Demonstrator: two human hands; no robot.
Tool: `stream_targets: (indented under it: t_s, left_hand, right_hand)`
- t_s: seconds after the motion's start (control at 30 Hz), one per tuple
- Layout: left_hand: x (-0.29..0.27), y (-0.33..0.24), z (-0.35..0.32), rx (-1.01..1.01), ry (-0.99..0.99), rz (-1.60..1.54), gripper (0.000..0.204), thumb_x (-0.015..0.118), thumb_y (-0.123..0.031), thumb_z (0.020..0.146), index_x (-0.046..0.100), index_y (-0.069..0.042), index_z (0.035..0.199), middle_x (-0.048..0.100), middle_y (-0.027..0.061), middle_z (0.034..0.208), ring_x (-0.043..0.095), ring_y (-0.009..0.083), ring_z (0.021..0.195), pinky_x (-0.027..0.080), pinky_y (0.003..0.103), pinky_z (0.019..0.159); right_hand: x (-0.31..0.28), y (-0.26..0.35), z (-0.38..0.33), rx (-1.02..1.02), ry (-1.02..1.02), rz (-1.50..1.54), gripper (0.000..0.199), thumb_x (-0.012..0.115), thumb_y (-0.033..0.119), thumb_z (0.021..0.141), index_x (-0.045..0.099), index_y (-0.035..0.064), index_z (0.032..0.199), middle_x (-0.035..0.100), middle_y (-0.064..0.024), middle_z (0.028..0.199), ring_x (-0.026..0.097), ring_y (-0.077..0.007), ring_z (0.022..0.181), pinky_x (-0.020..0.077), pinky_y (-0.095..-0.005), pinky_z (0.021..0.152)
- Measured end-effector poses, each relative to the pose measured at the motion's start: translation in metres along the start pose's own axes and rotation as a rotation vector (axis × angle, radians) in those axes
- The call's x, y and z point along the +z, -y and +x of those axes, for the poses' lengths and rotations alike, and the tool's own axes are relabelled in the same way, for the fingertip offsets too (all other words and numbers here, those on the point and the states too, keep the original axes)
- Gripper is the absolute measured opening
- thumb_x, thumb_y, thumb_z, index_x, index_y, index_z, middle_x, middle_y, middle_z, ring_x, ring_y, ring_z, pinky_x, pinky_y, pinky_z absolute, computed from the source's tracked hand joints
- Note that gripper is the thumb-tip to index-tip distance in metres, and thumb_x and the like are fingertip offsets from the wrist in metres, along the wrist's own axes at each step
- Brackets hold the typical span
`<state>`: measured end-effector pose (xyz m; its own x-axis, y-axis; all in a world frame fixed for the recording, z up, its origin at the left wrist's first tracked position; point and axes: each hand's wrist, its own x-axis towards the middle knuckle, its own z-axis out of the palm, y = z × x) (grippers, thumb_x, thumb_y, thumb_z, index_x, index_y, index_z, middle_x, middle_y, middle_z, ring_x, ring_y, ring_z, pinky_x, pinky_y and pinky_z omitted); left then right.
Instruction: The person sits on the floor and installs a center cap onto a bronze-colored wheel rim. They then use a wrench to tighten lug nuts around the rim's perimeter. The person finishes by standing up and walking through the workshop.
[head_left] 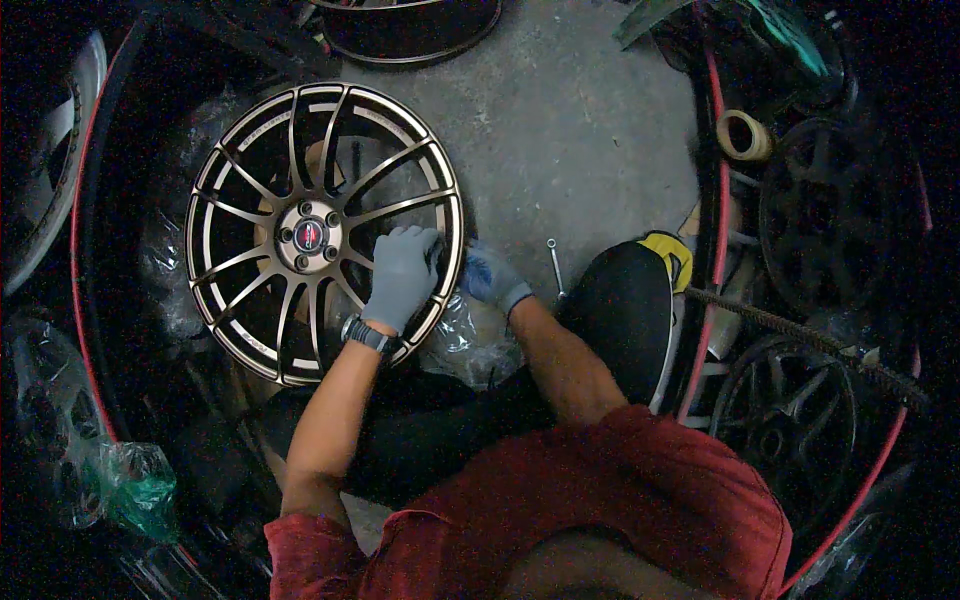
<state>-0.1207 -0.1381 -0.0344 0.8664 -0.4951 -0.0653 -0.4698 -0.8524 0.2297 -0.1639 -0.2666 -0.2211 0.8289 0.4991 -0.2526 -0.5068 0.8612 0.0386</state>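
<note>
**Bronze wheel (311,236), a gloved hand at each side of its right edge**

Head view, as I read it from my remote station. The multi-spoke wheel is left of centre, face toward the camera, over the concrete floor (570,140); I cannot tell whether it lies flat or tilted. Left hand (404,275), grey glove: over the spokes, just inside the right edge, fingers curled; I cannot tell whether it grips. Right hand (492,279), glove with a blue patch: just outside that edge, fingers partly hidden; grip or contact not readable. Watch (368,334) on the left wrist. Clear plastic (457,328) below the right hand. Combination wrench (555,264) on the floor, right of the hands. Tape roll (743,135) farther right.
</note>
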Motion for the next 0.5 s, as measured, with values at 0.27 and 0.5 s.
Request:
stream_targets:
  t_s: [0.27,0.5]
  left_hand:
    - [0.000,-0.001,-0.001,0.010,-0.032,-0.004,0.033,0.070,-0.006,0.076,0.070,-0.006,0.109,0.068,0.0126,0.101,0.061,0.0347,0.095,0.046,0.046,0.081]
    - [-0.001,-0.001,-0.002,0.020,-0.028,-0.013,0.030,0.070,-0.006,0.077,0.070,-0.007,0.107,0.068,0.0127,0.099,0.061,0.0344,0.094,0.045,0.045,0.079]
  right_hand:
    - [-0.006,-0.002,0.006,0.146,0.134,0.090,0.028,0.053,0.014,0.102,0.064,0.0007,0.124,0.069,-0.0122,0.122,0.067,-0.0256,0.109,0.0535,-0.0378,0.099]
    - [-0.027,-0.013,0.028,-0.413,0.109,-0.965,0.024,0.059,0.012,0.097,0.068,0.0019,0.117,0.073,-0.0099,0.112,0.067,-0.0201,0.096,0.0548,-0.0351,0.086]
